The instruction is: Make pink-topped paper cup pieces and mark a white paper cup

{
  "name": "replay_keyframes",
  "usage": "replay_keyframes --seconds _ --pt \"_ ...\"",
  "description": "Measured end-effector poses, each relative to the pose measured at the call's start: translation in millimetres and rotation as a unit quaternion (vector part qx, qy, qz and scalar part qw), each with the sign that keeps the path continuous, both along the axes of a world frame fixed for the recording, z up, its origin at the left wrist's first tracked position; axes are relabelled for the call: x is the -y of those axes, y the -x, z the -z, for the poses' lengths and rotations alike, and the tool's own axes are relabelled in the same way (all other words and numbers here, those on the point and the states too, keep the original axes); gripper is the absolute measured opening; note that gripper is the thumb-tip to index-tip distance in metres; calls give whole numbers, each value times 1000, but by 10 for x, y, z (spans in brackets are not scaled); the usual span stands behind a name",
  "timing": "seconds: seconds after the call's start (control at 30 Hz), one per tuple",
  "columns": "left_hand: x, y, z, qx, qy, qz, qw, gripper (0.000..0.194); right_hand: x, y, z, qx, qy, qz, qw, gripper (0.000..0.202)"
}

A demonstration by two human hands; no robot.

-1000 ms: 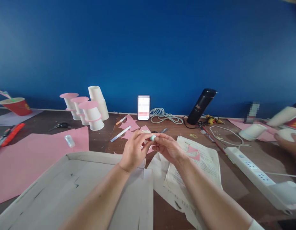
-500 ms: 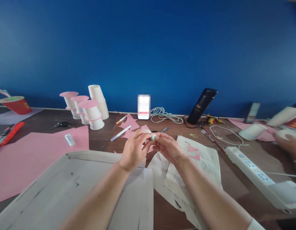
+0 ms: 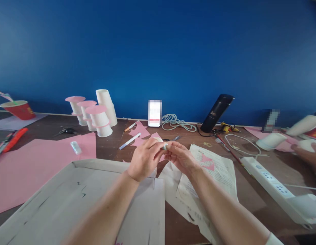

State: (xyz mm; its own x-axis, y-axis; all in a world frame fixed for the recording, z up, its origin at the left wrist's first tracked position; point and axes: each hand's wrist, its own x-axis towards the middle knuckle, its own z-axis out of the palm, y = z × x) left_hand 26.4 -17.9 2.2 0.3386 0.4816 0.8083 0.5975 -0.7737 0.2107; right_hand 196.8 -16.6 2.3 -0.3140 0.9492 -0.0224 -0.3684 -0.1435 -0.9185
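Near the middle of the table, my left hand (image 3: pixel 144 159) and my right hand (image 3: pixel 180 156) meet at the fingertips. Both pinch a small pale green piece (image 3: pixel 164 146) between them; its shape is mostly covered by the fingers. Pink paper scraps (image 3: pixel 139 130) lie just beyond my left hand, with a white pen (image 3: pixel 129 141) on the table beside them. A pale round thing behind the fingers is partly hidden. Under my right forearm are printed sheets (image 3: pixel 221 170) with a pink scrap on top.
A white box lid (image 3: pixel 96 166) and pink sheet (image 3: pixel 45 160) lie left. Pink-topped paper cups (image 3: pixel 101 119) stand behind. A phone (image 3: pixel 154 114), black flask (image 3: pixel 216 114) and power strip (image 3: pixel 270 180) are farther right, with another person's hand (image 3: pixel 307 154) at the edge.
The view has shifted slightly. My left fingers now cover more of the small pale green piece; both hands stay in nearly the same place.
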Motion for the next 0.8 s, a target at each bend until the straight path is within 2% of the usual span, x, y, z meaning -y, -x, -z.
replay_keyframes --seconds 0.37,0.6,0.8 --pt "25 -6 -8 -15 -4 -11 1000 22 -8 -4 1 9 10 7 1000 15" --pt "46 -30 13 11 65 -4 998 26 -5 4 -15 17 -28 -6 999 14" --pt "51 -31 18 18 64 -4 998 26 8 5 -54 37 -38 -15 998 14"
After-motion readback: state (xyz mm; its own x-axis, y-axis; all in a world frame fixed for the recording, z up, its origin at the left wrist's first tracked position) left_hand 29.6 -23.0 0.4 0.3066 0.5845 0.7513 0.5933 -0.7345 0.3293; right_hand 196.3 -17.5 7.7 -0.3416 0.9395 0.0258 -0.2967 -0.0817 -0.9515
